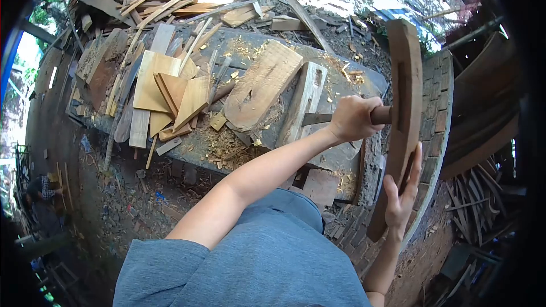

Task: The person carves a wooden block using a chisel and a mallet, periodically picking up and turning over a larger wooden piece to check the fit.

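My left hand (355, 118) is closed around the wooden handle (381, 115) of a tool whose flat metal blade (316, 119) points left. That handle's right end meets or overlaps a long curved wooden piece (405, 88) with a slot in its face; whether they touch is unclear. Lower down, my right hand (402, 199) grips this curved piece, thumb on its face and fingers along the right edge. Beneath the blade lies a pale slotted wooden block (304, 99). Left of it is a rounded board (263, 82) with a hole.
Cut wooden pieces (165, 91) are heaped on the workbench (227, 40), among wood shavings (227, 150). A scrap pile (187, 5) lies behind. At right stands a curved brick-patterned edge (435, 113), with thin strips (475, 207) beyond. Another person (42, 187) is at far left.
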A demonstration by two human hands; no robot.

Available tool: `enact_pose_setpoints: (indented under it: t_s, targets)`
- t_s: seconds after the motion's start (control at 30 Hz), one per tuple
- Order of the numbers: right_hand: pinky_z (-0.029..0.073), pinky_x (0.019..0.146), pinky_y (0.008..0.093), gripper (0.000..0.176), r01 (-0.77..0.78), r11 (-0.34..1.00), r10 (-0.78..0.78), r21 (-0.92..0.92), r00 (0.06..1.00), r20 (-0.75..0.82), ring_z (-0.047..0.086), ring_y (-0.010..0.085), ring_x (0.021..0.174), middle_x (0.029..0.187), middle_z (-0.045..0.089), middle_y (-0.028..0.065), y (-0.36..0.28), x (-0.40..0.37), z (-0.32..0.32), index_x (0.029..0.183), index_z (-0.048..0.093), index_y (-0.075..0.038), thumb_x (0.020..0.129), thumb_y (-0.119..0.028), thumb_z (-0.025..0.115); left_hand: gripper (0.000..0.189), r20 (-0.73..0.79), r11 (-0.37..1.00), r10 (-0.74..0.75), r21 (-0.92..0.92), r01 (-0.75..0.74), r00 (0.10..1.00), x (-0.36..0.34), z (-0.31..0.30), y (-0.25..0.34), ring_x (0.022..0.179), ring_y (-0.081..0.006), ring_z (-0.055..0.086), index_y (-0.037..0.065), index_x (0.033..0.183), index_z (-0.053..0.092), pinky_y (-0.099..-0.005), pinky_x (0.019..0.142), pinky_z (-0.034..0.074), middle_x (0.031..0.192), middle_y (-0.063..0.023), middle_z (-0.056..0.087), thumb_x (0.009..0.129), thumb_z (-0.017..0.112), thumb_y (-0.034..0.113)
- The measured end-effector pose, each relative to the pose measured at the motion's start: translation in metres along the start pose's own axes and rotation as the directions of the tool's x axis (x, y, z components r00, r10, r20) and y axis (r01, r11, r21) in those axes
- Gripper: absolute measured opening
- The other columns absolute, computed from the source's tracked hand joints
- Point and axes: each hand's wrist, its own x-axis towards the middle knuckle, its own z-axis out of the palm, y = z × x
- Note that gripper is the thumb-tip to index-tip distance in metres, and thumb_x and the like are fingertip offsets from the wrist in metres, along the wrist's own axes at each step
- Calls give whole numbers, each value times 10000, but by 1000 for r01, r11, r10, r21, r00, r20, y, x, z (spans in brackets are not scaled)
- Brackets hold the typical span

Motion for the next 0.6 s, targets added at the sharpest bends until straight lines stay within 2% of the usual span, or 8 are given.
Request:
enact_pose_setpoints:
  t_s: [0.1, 0.2, 0.23, 0.33, 0.4, 0.47, 0.53, 0.6]
  targets:
    - [332, 1072, 381, 848, 11, 953, 50, 304, 980, -192, 408, 262, 1326, 1553, 288, 166, 5, -10, -13, 1553, 176, -104, 846, -259, 618, 245, -34, 1000, -12, -29, 11, 999, -2, -7, 0, 640, -324, 667, 135, 804, 623, -426, 574, 521, 658, -110, 649, 682, 782, 277]
    - [308, 1091, 387, 833, 3, 988, 25, 153, 982, -185, 407, 260, 1314, 1533, 312, 164, 9, -10, 8, 1553, 179, -99, 856, -256, 607, 255, -36, 1000, 0, -22, -1, 999, -2, -8, 4, 646, -303, 677, 120, 810, 645, -395, 573, 528, 673, -107, 662, 666, 808, 254]
    - [262, 1123, 393, 823, -131, 986, 126, 103, 991, 53, 347, 272, 1376, 1543, 291, 171, -1, -7, 10, 1554, 175, -97, 859, -228, 596, 219, -13, 999, -36, 22, 36, 999, -4, -8, 4, 637, -308, 673, 137, 787, 637, -412, 572, 524, 660, -108, 655, 689, 770, 280]
    - [249, 1132, 385, 790, -41, 985, 44, 165, 999, -18, 324, 273, 1395, 1530, 316, 179, 25, -15, 12, 1550, 183, -87, 885, -205, 592, 191, -35, 998, -29, 54, 31, 999, -5, -14, 0, 626, -301, 671, 159, 780, 654, -422, 563, 517, 662, -115, 655, 714, 742, 315]
    - [244, 1136, 389, 779, -51, 978, 67, 201, 995, -72, 316, 276, 1402, 1533, 313, 176, 35, -20, 15, 1547, 191, -82, 894, -218, 595, 166, -301, 994, 25, -96, -56, 953, 8, -22, -14, 588, -240, 675, 146, 781, 671, -390, 529, 508, 655, -91, 666, 750, 743, 293]
    - [239, 1141, 393, 769, -58, 971, 94, 232, 985, -146, 308, 280, 1408, 1536, 311, 172, 39, -23, 16, 1544, 200, -78, 903, -232, 597, 117, -334, 956, -203, -271, 112, 921, 25, -53, -22, 541, -171, 643, 110, 783, 681, -343, 504, 505, 641, -55, 667, 783, 733, 215]
    - [232, 1149, 404, 766, -73, 991, 89, 115, 987, -135, 295, 289, 1419, 1545, 298, 170, 41, -24, 19, 1540, 209, -79, 908, -253, 605, 134, -419, 910, -311, -392, 139, 853, 28, -79, -47, 490, -110, 576, 72, 718, 633, -290, 454, 472, 601, -26, 625, 822, 688, 136]
    - [237, 1150, 411, 774, -79, 991, 96, 111, 984, -152, 307, 296, 1416, 1541, 307, 181, 48, -29, 28, 1539, 209, -77, 903, -249, 615, 193, -410, 751, -529, -634, 185, 743, 22, -108, -49, 398, -70, 469, 99, 724, 550, -235, 372, 369, 552, 33, 527, 849, 683, 161]
